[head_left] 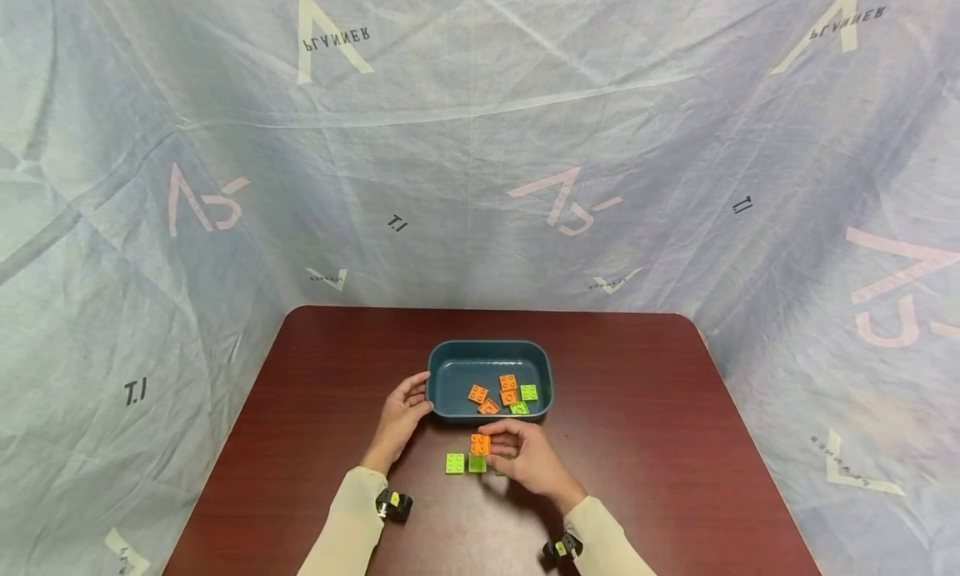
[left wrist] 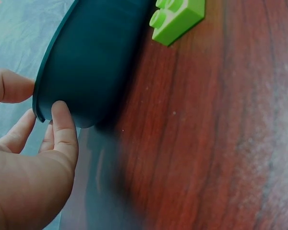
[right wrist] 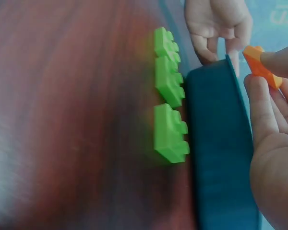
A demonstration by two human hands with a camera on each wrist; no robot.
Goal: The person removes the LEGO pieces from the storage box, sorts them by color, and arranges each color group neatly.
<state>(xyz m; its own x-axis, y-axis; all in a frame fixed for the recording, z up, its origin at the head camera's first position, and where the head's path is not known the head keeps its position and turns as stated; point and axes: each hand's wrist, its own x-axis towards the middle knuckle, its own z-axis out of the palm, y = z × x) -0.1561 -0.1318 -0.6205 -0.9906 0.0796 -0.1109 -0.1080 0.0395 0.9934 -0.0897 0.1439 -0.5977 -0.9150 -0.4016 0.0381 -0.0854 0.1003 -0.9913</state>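
My left hand (head_left: 397, 422) holds the left end of a dark teal rectangular dish (head_left: 465, 373), thumb on its outer wall and a finger at the rim (left wrist: 37, 96). Pinched between the thumb and fingers of my right hand (head_left: 534, 461) is an orange toy building brick (right wrist: 262, 67), raised in front of the dish. Below it, three light green bricks stand in a row on the table: a left one (head_left: 454, 463), a middle one (head_left: 477, 465) overlapped by the orange brick in the head view, and a right one (right wrist: 170, 134) mostly hidden there by my right hand.
Inside the dish, toward its right side, lie several orange bricks (head_left: 477, 393) and two green bricks (head_left: 528, 392). The dark red wooden table (head_left: 637, 409) has rounded far corners. Grey printed cloth (head_left: 465, 159) hangs behind it and along both sides.
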